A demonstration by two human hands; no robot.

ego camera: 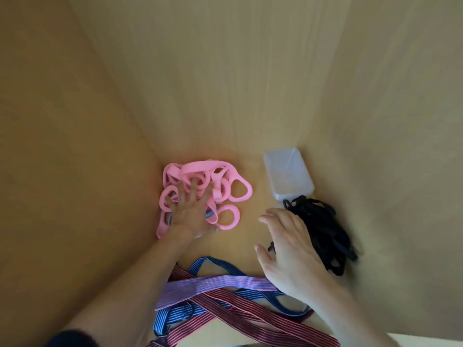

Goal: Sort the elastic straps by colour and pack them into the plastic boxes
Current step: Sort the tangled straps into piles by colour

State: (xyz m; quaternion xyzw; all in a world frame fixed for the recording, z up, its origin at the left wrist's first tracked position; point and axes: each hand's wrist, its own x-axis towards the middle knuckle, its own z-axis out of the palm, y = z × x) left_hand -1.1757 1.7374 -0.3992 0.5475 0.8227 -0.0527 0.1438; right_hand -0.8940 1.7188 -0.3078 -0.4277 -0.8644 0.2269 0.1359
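Wooden table (225, 96) (pink straps (225, 186) underhand)

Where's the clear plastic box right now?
In the head view, the clear plastic box sits at the far right of the wooden surface, just beyond the black straps and right of the pink straps.

The striped straps (225, 304) run off the bottom edge; the left hand (193, 211) hides some pink loops (208, 189).

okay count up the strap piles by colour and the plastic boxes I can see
Pink strap pile: 1
Black strap pile: 1
Striped strap pile: 1
Clear plastic box: 1
Total: 4
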